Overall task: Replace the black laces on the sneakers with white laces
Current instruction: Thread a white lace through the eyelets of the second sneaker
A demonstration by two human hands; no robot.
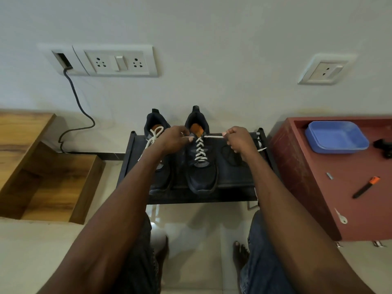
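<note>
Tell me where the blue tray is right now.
In the head view, the blue tray sits at the far end of the red-brown table on the right, near the wall, right of the right hand.

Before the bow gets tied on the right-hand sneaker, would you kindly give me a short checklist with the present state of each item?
1. White lace criss-crossed up the right sneaker: ok.
2. Left hand grips one lace end: ok.
3. Right hand grips the other end, pulled out taut to the side: ok.
4. Every eyelet filled on this shoe: cannot tell, the hands cover the top.
5. Left sneaker already has a white lace tied in a bow: ok.
6. Black lace off the shoes, lying loose on the rack beside them: ok.
</note>
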